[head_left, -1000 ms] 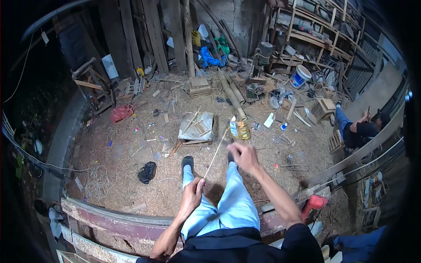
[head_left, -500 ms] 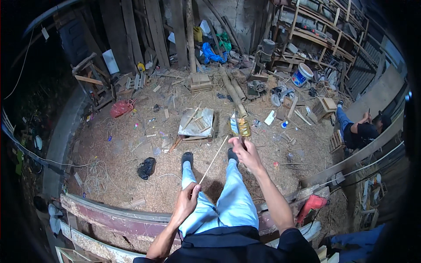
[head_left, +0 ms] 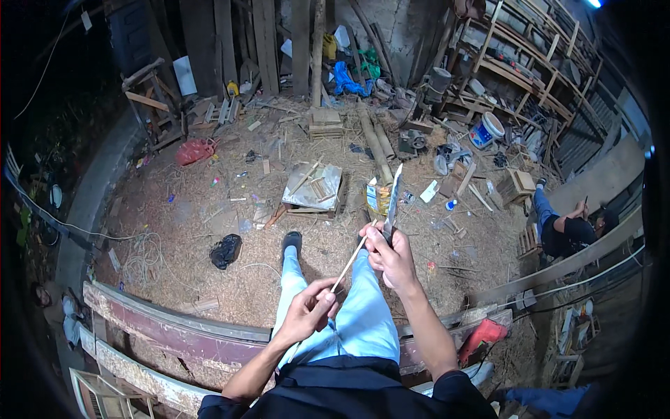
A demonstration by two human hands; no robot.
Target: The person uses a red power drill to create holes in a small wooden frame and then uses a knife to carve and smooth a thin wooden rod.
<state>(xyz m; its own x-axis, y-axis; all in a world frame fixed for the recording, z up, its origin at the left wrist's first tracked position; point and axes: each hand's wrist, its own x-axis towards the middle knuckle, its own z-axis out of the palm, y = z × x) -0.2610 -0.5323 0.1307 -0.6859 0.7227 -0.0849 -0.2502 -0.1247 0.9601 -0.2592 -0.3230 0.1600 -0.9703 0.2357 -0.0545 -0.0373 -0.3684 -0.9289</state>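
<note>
A thin pale wooden stick slants up and to the right over my legs. My left hand pinches its lower part between thumb and fingers. Wrapped round the handle of a knife, my right hand is closed, and the long grey blade points up and away from me. The stick's upper end meets the fingers of that same hand, beside the knife; whether the edge touches the wood I cannot tell.
A worn maroon bench runs behind my legs, with a red power tool on its right. Ahead stands a low wooden platform bearing scraps. A black plastic bag lies left; a person sits at the right.
My hands have come closer together, the left moving up and right along the stick. The right hand has turned, and the knife blade now shows upright. The whole view has shifted slightly.
</note>
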